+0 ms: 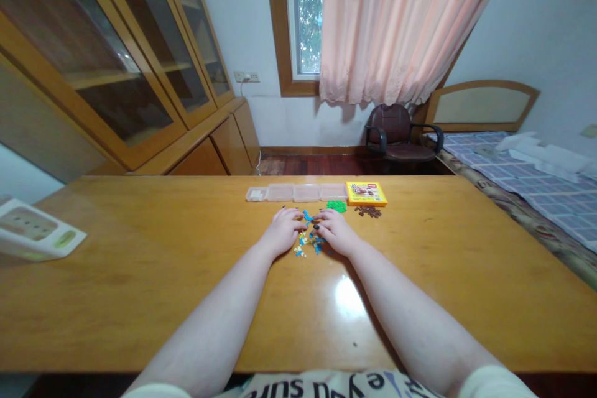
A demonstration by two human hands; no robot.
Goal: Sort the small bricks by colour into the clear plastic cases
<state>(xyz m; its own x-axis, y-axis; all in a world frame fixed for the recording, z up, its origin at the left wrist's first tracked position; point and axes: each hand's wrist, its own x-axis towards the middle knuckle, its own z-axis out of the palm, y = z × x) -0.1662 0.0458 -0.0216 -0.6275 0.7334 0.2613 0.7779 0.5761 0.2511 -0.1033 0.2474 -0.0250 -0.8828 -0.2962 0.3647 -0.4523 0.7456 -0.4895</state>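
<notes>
My left hand (pixel 283 229) rests low over the table with its fingers stretched out toward a loose pile of small blue, white and yellow pieces (pixel 303 239). From the other side my right hand (pixel 334 230) reaches to the same pile, fingers apart and touching the pieces at its edge. Some of the pile is hidden under the fingers. Blue pieces (pixel 307 216) lie in the gap between the two hands. Just beyond my right hand is a heap of small green pieces (pixel 336 206), with small brown pieces (pixel 368 212) to its right.
Behind the hands, a row of clear plastic trays (pixel 280 193) stands beside a yellow box (pixel 367 193). A white object (pixel 40 230) sits at the left of the wooden table (pixel 153 249). Beyond are a chair (pixel 396 134), a bed (pixel 536 161) and a cabinet (pixel 196 118).
</notes>
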